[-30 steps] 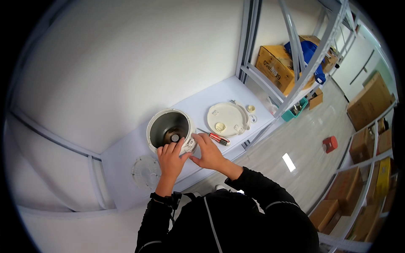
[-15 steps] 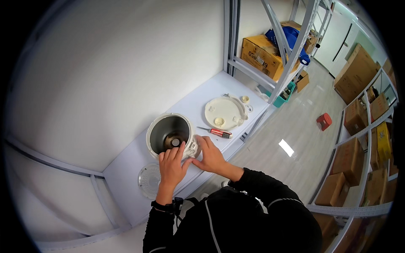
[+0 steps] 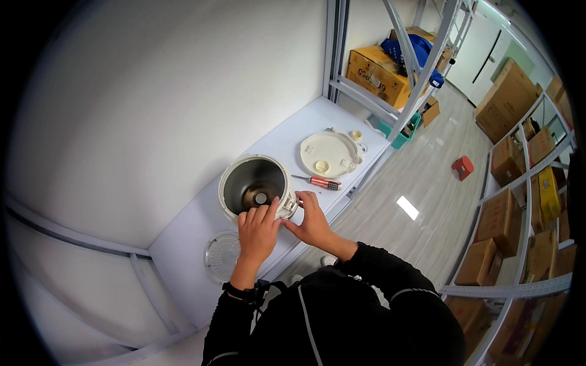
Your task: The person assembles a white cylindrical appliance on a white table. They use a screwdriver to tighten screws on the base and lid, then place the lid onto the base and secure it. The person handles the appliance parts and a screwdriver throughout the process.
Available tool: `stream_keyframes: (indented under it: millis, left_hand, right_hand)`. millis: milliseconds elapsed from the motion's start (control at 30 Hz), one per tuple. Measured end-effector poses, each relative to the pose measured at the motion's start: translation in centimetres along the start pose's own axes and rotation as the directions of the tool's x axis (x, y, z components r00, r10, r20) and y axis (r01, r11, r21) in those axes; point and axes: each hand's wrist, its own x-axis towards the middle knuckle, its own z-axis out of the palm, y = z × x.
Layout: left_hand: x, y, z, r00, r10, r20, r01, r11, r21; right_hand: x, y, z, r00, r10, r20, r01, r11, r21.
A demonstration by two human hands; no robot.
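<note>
A white rice cooker body [image 3: 227, 204] with its lid off stands on the bench, its dark metal inside and a round centre piece facing up. My left hand [image 3: 257, 230] lies over its near rim, the fingertips curled just inside. At the right of that rim, my right hand [image 3: 312, 222] grips a white projecting part of the body, thumb close to the left hand. What lies under the fingers is partly hidden. Beyond the right hand rests a red-and-black-handled screwdriver [image 3: 325, 183]. Near my left wrist, a clear round ribbed cover [image 3: 221, 257] lies flat on the bench.
A round white lid part [image 3: 326, 154] with small cream rings [image 3: 356, 135] lies at the bench's far right. Metal posts [image 3: 421, 82] rise past that end, beside a yellow carton [image 3: 375, 76] and a teal bin [image 3: 407, 135]. A red stool [image 3: 463, 168] stands on the floor.
The whole view has shifted slightly. Both hands stay at the near right rim of the cooker body, with little visible change in their grip.
</note>
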Motion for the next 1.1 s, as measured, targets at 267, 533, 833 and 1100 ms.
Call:
stream_keyframes:
  millis: [267, 533, 833, 1100]
  left_hand:
    - [-0.2, -0.5, -0.3, 1.0, -0.02, 0.023, 0.022, 0.998, -0.067]
    - [-0.9, -1.7, -1.5, 1.0, 0.015, 0.014, -0.014, 0.993, -0.119]
    - [-1.7, -1.8, -3.0, 0.999, 0.026, 0.045, -0.018, 0.983, -0.182]
    - [-2.1, -1.0, -3.0, 0.999, -0.025, 0.033, 0.031, 0.982, -0.186]
  right_hand:
    - [-0.1, -0.5, -2.3, 0.998, 0.03, 0.056, -0.029, 0.999, -0.03]
    - [-1.3, 5.2, -1.8, 0.935, 0.335, 0.119, -0.211, 0.792, -0.572]
    - [-0.2, 6.0, 0.2, 0.901, 0.4, 0.167, -0.18, 0.695, -0.696]
    - [0.2, 5.6, 0.1, 0.965, 0.259, 0.048, -0.175, 0.766, -0.619]
